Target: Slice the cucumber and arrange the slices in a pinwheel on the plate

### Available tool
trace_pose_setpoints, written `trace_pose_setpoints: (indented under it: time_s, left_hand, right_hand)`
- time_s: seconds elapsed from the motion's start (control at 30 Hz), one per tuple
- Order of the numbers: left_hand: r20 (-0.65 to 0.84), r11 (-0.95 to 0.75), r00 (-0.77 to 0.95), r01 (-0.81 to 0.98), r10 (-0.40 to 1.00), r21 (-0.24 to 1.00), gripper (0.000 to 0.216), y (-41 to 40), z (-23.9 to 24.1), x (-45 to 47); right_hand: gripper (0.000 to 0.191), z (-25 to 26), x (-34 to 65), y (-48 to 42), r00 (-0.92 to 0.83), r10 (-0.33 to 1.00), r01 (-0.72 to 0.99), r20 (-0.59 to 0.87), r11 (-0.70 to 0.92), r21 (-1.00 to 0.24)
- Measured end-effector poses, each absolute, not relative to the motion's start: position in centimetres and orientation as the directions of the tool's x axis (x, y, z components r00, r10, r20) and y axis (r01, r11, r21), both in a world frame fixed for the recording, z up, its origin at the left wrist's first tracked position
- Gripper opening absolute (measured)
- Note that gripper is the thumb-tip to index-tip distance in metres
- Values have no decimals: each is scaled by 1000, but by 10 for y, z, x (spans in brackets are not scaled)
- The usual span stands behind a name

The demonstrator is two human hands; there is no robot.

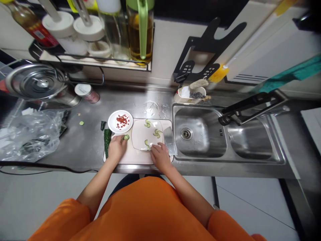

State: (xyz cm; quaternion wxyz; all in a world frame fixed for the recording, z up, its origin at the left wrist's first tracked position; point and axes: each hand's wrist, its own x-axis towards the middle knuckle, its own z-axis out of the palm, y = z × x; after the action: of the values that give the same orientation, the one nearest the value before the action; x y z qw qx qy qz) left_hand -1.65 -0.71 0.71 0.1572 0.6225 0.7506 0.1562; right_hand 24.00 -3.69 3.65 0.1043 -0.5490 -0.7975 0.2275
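A white squarish plate (140,134) rests on a pale cutting board (130,159). Thin cucumber slices (157,133) lie on it in small fanned clusters. My left hand (117,148) is left of the plate, its fingers closed at a small bunch of cucumber slices (126,137). Over the plate's lower right edge is my right hand (160,155), fingers apart, beside the lowest cluster. A cleaver (170,141) lies flat at the board's right side. Left of the board is a length of dark green cucumber (107,142). A round white dish (113,124) holds chopped red pieces.
A double steel sink (200,147) with a black tap (247,103) is on the right. Plastic bags (42,130), a lidded pot (41,82) and a small jar (87,93) stand left. Above hangs a rack (95,62) of bottles and seasoning jars.
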Motion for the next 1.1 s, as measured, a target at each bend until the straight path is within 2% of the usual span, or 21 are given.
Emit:
trace_pose_setpoints:
  time_s: [0.17, 0.53, 0.63, 0.77, 0.9, 1.0, 1.1]
  left_hand:
    - [-92, 212, -192, 888, 977, 408, 32, -7, 0, -13]
    - [-144, 296, -259, 812, 955, 502, 18, 2, 7, -15]
    - [-192, 329, -267, 762, 944, 557, 16, 2, 12, -15]
    - [-263, 371, -262, 607, 928, 703, 23, 2, 22, -13]
    - [-374, 386, -108, 388, 921, 837, 30, 4, 36, 3]
    - [-422, 385, 64, 307, 904, 871, 31, 7, 47, 23]
    - [-460, 413, 151, 263, 875, 872, 34, 11, 54, 40]
  right_hand:
    - [25, 36, 238, -38, -378, 922, 830, -88, 295, -474]
    - [25, 36, 238, -41, -369, 925, 822, -87, 282, -494]
    - [23, 36, 238, -41, -362, 928, 815, -85, 271, -512]
    - [20, 31, 235, -34, -340, 937, 769, -84, 225, -599]
    - [21, 31, 225, -19, -274, 960, 665, -53, 150, -731]
    - [19, 38, 217, -7, -190, 978, 615, -80, 56, -786]
    - [17, 48, 214, 1, -155, 973, 587, -171, -48, -808]
